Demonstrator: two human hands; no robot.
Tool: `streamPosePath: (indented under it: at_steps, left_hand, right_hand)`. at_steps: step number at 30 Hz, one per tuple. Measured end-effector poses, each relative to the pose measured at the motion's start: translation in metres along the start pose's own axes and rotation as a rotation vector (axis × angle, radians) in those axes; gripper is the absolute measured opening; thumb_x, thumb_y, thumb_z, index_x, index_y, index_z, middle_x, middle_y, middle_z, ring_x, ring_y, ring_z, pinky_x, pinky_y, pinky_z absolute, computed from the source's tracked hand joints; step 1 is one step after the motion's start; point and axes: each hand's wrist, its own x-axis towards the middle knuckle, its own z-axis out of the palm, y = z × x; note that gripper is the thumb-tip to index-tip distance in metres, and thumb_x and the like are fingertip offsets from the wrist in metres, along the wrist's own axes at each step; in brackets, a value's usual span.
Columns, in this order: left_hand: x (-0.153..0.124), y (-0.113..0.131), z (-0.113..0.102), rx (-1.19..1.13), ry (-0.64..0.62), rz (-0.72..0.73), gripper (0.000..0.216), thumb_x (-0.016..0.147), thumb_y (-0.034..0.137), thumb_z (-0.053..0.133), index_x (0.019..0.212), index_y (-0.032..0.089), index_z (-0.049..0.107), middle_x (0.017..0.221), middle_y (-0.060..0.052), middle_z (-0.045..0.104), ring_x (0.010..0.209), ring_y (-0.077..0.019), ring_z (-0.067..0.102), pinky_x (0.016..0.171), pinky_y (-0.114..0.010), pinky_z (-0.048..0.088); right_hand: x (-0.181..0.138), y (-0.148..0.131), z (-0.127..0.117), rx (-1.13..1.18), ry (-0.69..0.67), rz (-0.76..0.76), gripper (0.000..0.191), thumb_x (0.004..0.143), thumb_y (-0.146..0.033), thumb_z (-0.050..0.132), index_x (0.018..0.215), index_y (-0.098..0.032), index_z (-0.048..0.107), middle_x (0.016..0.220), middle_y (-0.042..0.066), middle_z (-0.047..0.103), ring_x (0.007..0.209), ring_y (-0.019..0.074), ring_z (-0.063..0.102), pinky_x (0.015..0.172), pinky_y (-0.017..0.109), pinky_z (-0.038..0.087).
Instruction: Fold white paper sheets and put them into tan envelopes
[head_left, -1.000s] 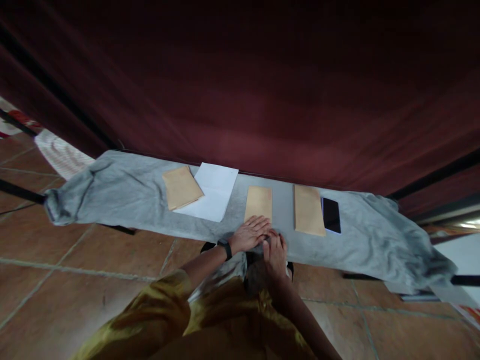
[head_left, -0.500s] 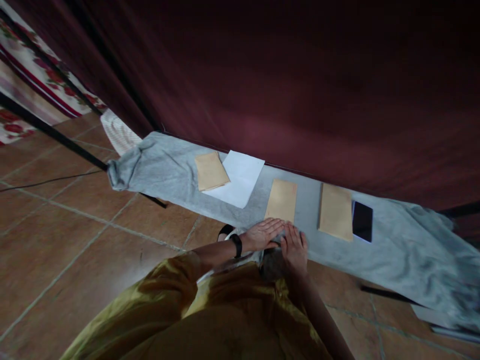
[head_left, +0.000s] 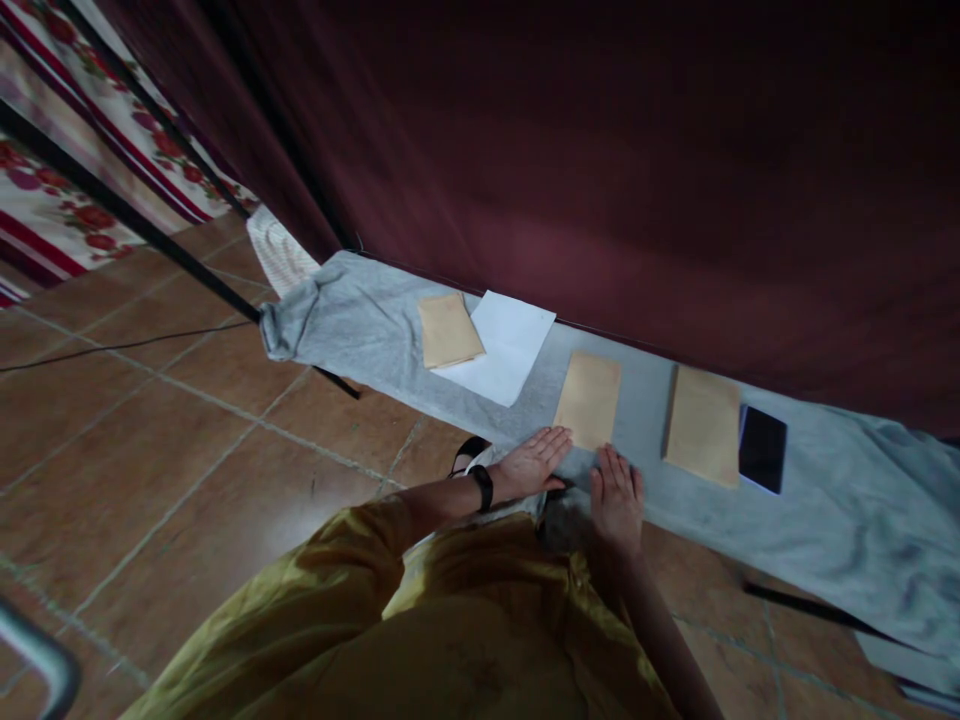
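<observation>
A brown paper envelope [head_left: 589, 400] lies flat on a narrow table covered with a grey cloth [head_left: 360, 335]. My left hand [head_left: 531, 464], with a black band at the wrist, rests flat at the envelope's near left corner, fingers stretched out. My right hand [head_left: 618, 495] lies flat at its near right corner, fingertips at the edge. Neither hand grasps anything. To the right is a thicker stack of brown envelopes [head_left: 703, 425]. Left of the middle, a few folded brown envelopes [head_left: 450, 330] lie partly over white paper sheets [head_left: 504, 345].
A dark-screened phone or tablet [head_left: 763, 450] lies right of the stack. A dark red curtain [head_left: 600, 200] hangs along the table's far edge. Black metal bars [head_left: 150, 225] slant at the left. A cable [head_left: 127, 345] crosses the tiled floor. A curved metal tube [head_left: 45, 650] shows at lower left.
My hands have moved apart, from close together over the envelope's near edge to its two near corners. More of the envelope shows. The whole view has shifted slightly.
</observation>
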Motion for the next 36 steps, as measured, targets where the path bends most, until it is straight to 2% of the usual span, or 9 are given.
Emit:
streamPosePath:
  at_steps: [3, 7, 10, 14, 20, 25, 28, 31, 36]
  left_hand:
    - [0.000, 0.001, 0.000, 0.000, -0.018, -0.007, 0.082, 0.098, 0.051, 0.054, 0.156, 0.001, 0.024, 0.165, -0.025, 0.020, 0.156, -0.0295, 0.011, 0.127, -0.045, 0.014]
    - [0.000, 0.002, 0.001, 0.010, 0.000, -0.017, 0.082, 0.096, 0.045, 0.058, 0.157, 0.004, 0.023, 0.166, -0.023, 0.022, 0.156, -0.0292, 0.013, 0.128, -0.044, 0.015]
    - [0.000, 0.001, 0.005, 0.033, 0.042, -0.023, 0.079, 0.096, 0.040, 0.059, 0.157, 0.004, 0.023, 0.165, -0.022, 0.026, 0.156, -0.0280, 0.016, 0.127, -0.043, 0.019]
    - [-0.004, -0.004, 0.013, 0.092, 0.119, -0.046, 0.074, 0.097, 0.041, 0.057, 0.156, 0.007, 0.028, 0.163, -0.023, 0.029, 0.154, -0.0306, 0.023, 0.124, -0.049, 0.028]
    - [-0.003, -0.007, 0.013, 0.127, 0.172, -0.086, 0.055, 0.102, 0.038, 0.048, 0.149, 0.010, 0.042, 0.155, -0.019, 0.046, 0.147, -0.0286, 0.041, 0.118, -0.047, 0.039]
    - [0.012, -0.007, 0.003, 0.161, 0.115, -0.147, 0.041, 0.102, 0.021, 0.041, 0.140, 0.014, 0.053, 0.143, -0.015, 0.060, 0.135, -0.0268, 0.055, 0.112, -0.046, 0.044]
    - [0.024, -0.007, -0.007, 0.221, 0.049, -0.162, 0.047, 0.093, 0.004, 0.043, 0.137, 0.014, 0.055, 0.138, -0.015, 0.063, 0.129, -0.0262, 0.059, 0.107, -0.044, 0.048]
    - [0.035, -0.005, -0.017, 0.282, -0.009, -0.154, 0.050, 0.087, -0.002, 0.044, 0.134, 0.013, 0.057, 0.133, -0.016, 0.064, 0.120, -0.0248, 0.063, 0.100, -0.039, 0.052]
    - [0.047, -0.008, -0.031, 0.331, -0.048, -0.065, 0.048, 0.087, -0.003, 0.046, 0.128, 0.016, 0.060, 0.124, -0.014, 0.067, 0.112, -0.0245, 0.065, 0.092, -0.036, 0.056]
  right_hand:
    - [0.010, -0.011, -0.003, 0.032, -0.002, 0.000, 0.052, 0.105, -0.031, 0.028, 0.153, -0.013, 0.042, 0.154, 0.015, 0.049, 0.145, 0.0291, 0.039, 0.120, 0.057, 0.025]
    - [0.023, -0.034, 0.000, 0.084, -0.070, -0.131, 0.052, 0.105, -0.025, 0.029, 0.154, -0.012, 0.040, 0.158, 0.014, 0.045, 0.148, 0.0250, 0.035, 0.121, 0.050, 0.028]
    - [0.025, -0.043, 0.006, 0.051, -0.048, -0.093, 0.052, 0.105, -0.030, 0.035, 0.153, -0.012, 0.042, 0.157, 0.016, 0.045, 0.148, 0.0260, 0.036, 0.121, 0.050, 0.028]
    - [0.020, -0.035, 0.011, -0.051, -0.008, -0.033, 0.052, 0.104, -0.029, 0.038, 0.153, -0.012, 0.041, 0.156, 0.015, 0.046, 0.146, 0.0247, 0.039, 0.120, 0.047, 0.031]
    - [0.013, -0.019, 0.006, -0.126, 0.036, 0.076, 0.049, 0.104, -0.024, 0.038, 0.151, -0.015, 0.045, 0.154, 0.012, 0.050, 0.141, 0.0258, 0.045, 0.118, 0.047, 0.030]
    - [0.031, -0.021, -0.002, -0.083, 0.042, 0.226, 0.039, 0.101, -0.019, 0.043, 0.136, -0.020, 0.059, 0.138, 0.012, 0.063, 0.120, 0.0270, 0.057, 0.104, 0.042, 0.040]
    - [0.047, -0.028, -0.006, -0.104, 0.046, 0.352, 0.033, 0.097, -0.018, 0.050, 0.126, -0.019, 0.065, 0.122, 0.014, 0.067, 0.106, 0.0288, 0.060, 0.093, 0.041, 0.043]
    - [0.060, -0.032, -0.008, -0.070, 0.049, 0.408, 0.028, 0.093, -0.017, 0.055, 0.117, -0.018, 0.068, 0.114, 0.014, 0.068, 0.103, 0.0294, 0.059, 0.091, 0.040, 0.044]
    - [0.061, -0.024, -0.015, 0.267, 0.121, 0.507, 0.020, 0.090, -0.018, 0.054, 0.103, -0.019, 0.069, 0.104, 0.012, 0.070, 0.098, 0.0272, 0.062, 0.091, 0.039, 0.046]
